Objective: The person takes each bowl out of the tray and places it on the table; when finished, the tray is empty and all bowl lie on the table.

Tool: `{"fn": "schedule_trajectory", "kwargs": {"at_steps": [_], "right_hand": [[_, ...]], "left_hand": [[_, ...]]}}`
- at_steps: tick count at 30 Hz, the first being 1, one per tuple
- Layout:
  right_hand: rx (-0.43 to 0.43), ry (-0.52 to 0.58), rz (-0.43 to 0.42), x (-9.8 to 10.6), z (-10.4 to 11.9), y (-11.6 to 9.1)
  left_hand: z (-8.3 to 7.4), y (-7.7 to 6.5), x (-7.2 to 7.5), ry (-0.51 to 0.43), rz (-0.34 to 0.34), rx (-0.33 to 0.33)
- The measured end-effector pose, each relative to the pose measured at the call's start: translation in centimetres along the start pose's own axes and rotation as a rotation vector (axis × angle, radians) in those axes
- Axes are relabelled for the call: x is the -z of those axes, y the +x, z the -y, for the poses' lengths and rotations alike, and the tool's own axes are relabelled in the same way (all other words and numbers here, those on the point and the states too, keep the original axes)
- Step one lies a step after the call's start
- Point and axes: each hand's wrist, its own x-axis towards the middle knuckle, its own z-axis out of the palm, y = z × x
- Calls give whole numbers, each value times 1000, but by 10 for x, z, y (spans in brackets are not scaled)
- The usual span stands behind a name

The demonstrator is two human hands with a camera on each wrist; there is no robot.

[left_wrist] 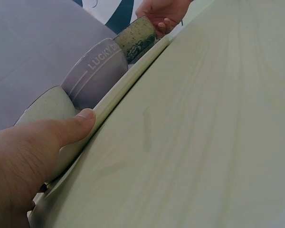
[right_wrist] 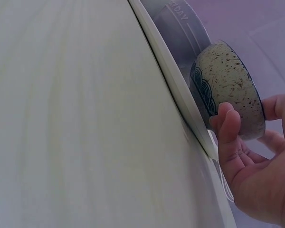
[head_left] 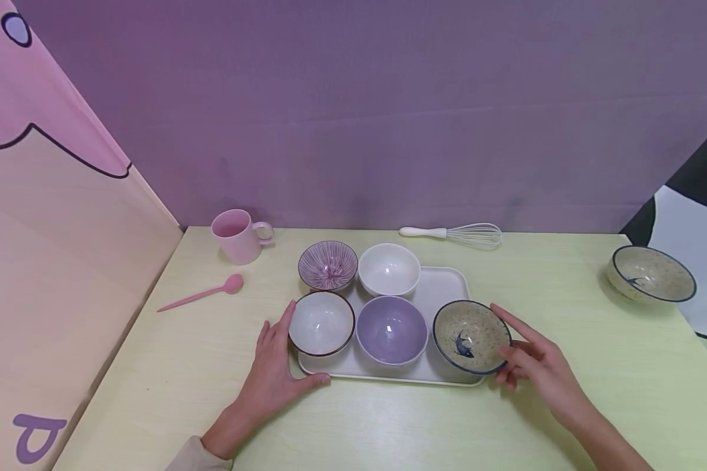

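Note:
A white tray (head_left: 442,284) carries several bowls. At its right front, my right hand (head_left: 536,366) grips a speckled beige bowl (head_left: 471,333) with a dark blue rim and a blue fish inside; the thumb lies over the rim, other fingers against the outer wall. My left hand (head_left: 283,366) rests around the tray's left front corner, fingers along the side of a white bowl with a brown rim (head_left: 322,324) and thumb stretched along the tray's front edge. Between the hands stands a purple bowl (left_wrist: 97,73) with raised lettering.
Behind these stand a purple-striped bowl (head_left: 328,265) and a plain white bowl (head_left: 389,269). A pink mug (head_left: 238,239) and a pink spoon (head_left: 212,291) are at left. A whisk (head_left: 459,234) lies along the back edge; another speckled bowl (head_left: 651,275) sits far right.

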Motion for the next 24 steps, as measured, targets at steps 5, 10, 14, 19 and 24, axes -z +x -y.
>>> {"fn": "schedule_trajectory", "kwargs": {"at_steps": [5,10,14,19,24], "right_hand": [[-33,77,-41,6,-1,-1],[-45,128,-82,13,0,-1],[-50,142,-117,20,-1,-2],[-47,181,-162,28,-4,-5],[-43,275,-237,35,-9,-3]], "left_hand": [[1,0,-1,0,-3,-9],[0,0,-1,0,-2,-5],[0,0,0,1,0,0],[0,0,0,5,2,-1],[0,0,0,5,1,1]]}}
